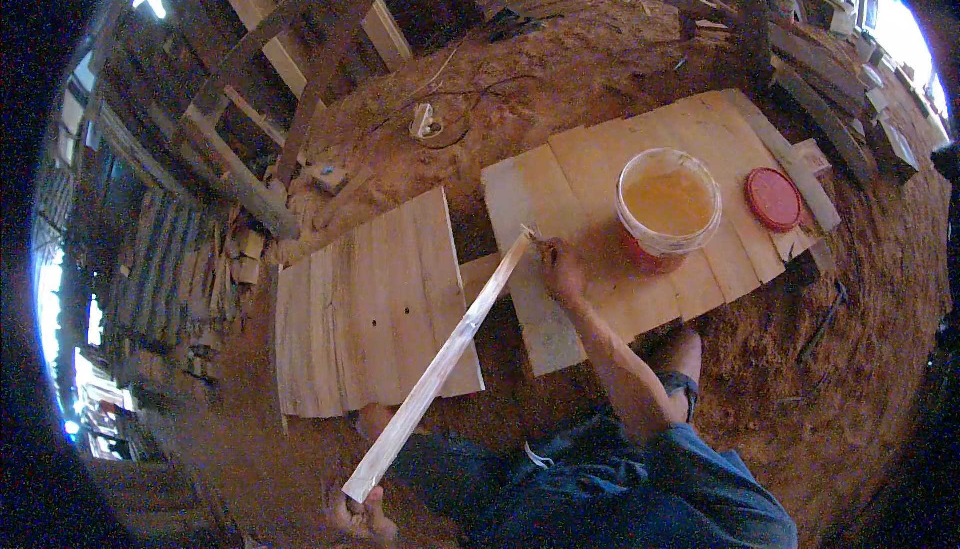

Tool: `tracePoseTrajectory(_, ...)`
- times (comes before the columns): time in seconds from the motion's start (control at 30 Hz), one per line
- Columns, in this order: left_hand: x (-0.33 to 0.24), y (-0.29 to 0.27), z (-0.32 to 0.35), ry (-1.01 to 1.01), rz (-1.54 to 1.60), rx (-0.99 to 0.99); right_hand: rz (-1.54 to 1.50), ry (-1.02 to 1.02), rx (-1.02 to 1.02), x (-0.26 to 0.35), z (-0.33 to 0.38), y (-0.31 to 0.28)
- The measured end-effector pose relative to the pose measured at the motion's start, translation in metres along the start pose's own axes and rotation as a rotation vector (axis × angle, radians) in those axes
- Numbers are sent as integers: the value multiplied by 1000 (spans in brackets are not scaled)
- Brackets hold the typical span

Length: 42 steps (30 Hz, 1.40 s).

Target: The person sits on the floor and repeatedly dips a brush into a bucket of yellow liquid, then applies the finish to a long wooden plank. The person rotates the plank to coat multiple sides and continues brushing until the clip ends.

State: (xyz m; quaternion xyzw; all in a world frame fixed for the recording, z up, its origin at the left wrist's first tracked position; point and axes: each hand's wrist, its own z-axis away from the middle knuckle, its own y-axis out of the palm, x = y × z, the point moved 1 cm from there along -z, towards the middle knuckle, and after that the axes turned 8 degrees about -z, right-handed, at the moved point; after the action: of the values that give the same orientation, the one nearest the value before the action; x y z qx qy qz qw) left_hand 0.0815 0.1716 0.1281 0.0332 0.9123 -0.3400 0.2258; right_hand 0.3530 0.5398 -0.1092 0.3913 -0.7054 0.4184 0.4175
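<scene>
A long, narrow wooden strip [440, 369] slants across the middle, with one edge looking pale and wet. My left hand [358, 517] is closed around its near end at the lower left. By the strip's far end, my right hand [562, 271] is closed in a pinch. A small pale piece [528, 235] shows at its fingertips against the strip, too small to name. To the right of that hand stands an uncovered bucket [668, 249] of orange-yellow paste [670, 199]. Its rim is smeared. Beyond it lies a round red lid [774, 199].
Bucket and lid rest on a plank panel [580, 174]. Another panel [330, 324] of joined boards lies to the left. A white container [427, 121] sits on the brown ground ahead. Timber frames [250, 174] curve along the far side, and stacked wood [165, 299] stands at left.
</scene>
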Motion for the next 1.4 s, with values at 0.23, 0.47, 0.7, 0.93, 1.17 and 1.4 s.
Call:
tracePoseTrajectory(0.23,3,1,-1,30,25,-13,25,59,212,42,49,-33)
tracePoseTrajectory(0.47,6,-10,2,-121,34,86,-109,50,89,9,-2,-25)
tracePoseTrajectory(0.7,13,4,8,-12,11,-213,-170,-37,261,7,35,-27)
tracePoseTrajectory(0.93,31,-3,-5,-25,80,71,-270,-44,388,90,84,-67)
tracePoseTrajectory(1.17,41,7,9,123,-41,-248,-35,34,211,2,-1,-20)
tracePoseTrajectory(1.4,18,-8,3,-98,6,63,46,57,128,-7,-5,-13)
